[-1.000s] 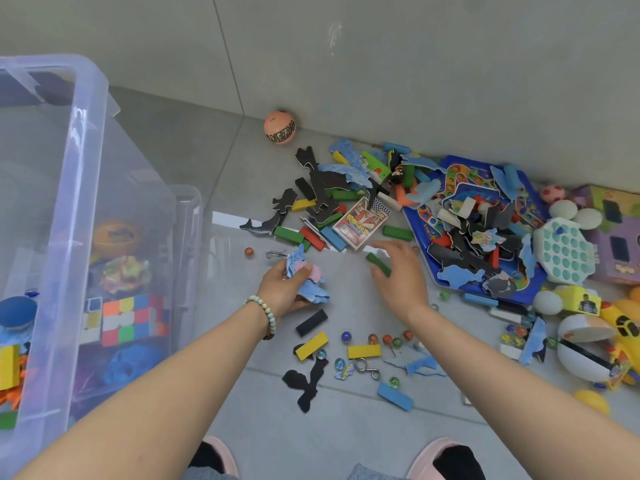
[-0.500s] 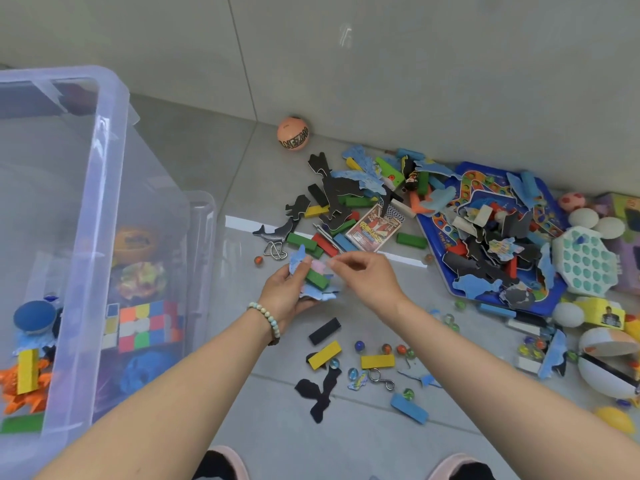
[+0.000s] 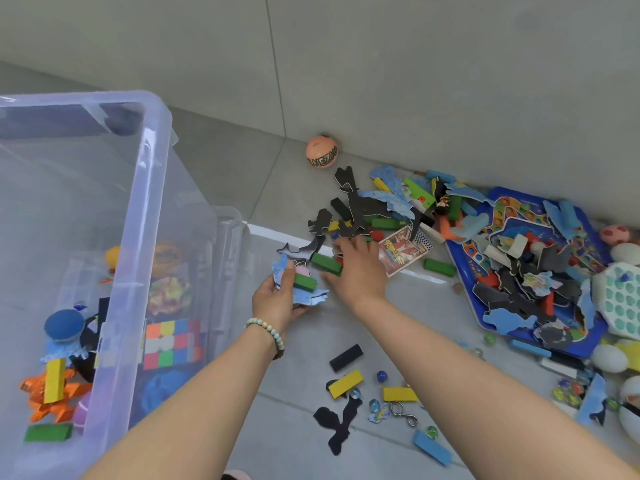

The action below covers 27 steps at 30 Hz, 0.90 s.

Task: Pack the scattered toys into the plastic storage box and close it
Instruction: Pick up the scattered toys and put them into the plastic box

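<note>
I am seeing black lettering running round the orange ball, but I am not making out its letters. The red card is showing yellow characters, too blurred for reading.

Setting: home interior, floor-level corner of a room used for play.
Evidence: large grey floor tiles meet a plain tiled wall; puzzle pieces, wooden blocks, marbles, an orange ball and a blue game board lie strewn; a clear plastic storage box stands part-filled.
</note>
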Available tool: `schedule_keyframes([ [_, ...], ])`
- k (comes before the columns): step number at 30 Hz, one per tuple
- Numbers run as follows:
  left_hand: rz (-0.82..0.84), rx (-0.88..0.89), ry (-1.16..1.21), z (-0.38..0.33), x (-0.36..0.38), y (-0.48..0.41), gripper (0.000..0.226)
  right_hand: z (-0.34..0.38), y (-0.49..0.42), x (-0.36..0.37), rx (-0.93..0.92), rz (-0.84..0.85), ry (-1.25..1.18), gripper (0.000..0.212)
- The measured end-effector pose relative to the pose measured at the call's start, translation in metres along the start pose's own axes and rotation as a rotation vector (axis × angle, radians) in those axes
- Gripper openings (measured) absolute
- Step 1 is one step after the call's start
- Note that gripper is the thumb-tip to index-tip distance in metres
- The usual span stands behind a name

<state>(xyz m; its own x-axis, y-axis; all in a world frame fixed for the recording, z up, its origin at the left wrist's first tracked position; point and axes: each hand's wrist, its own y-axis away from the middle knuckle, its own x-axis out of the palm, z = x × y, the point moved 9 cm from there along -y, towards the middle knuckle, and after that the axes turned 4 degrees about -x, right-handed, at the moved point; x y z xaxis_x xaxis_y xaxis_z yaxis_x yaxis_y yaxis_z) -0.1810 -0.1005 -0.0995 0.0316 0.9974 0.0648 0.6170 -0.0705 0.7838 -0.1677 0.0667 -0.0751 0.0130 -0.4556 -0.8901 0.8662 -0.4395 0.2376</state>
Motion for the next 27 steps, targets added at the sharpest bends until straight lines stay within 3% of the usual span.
schedule_keyframes([
  [3, 0.011, -0.015, 0.028, -0.001, -0.001, -0.001, 0.030, 0.000, -0.003, -0.001, -0.055, -0.017, -0.003, 0.052],
  [7, 0.004, -0.023, 0.056, -0.001, -0.004, 0.000, 0.025, -0.004, 0.003, -0.007, -0.168, -0.021, -0.003, 0.046],
  [12, 0.006, -0.042, 0.044, 0.002, -0.005, 0.003, 0.024, -0.020, 0.008, -0.018, -0.053, -0.080, -0.217, 0.038],
  [17, 0.031, -0.058, 0.018, 0.004, 0.000, 0.008, 0.032, -0.024, 0.013, -0.011, -0.096, 0.014, -0.149, 0.022],
  [19, 0.037, -0.042, -0.021, -0.001, 0.002, 0.011, 0.028, -0.035, 0.016, -0.012, 0.013, 0.024, -0.309, 0.018],
  [23, 0.142, 0.002, -0.150, -0.032, 0.022, 0.028, 0.019, -0.030, 0.033, -0.041, 0.206, 0.132, -0.850, 0.009],
  [25, 0.223, 0.027, -0.213, -0.054, 0.031, 0.045, 0.025, -0.013, 0.042, -0.068, 0.219, 0.221, -0.934, 0.018],
  [27, 0.282, 0.093, -0.302, -0.081, 0.033, 0.069, 0.028, 0.013, 0.050, -0.096, 0.191, 0.317, -0.968, 0.013],
])
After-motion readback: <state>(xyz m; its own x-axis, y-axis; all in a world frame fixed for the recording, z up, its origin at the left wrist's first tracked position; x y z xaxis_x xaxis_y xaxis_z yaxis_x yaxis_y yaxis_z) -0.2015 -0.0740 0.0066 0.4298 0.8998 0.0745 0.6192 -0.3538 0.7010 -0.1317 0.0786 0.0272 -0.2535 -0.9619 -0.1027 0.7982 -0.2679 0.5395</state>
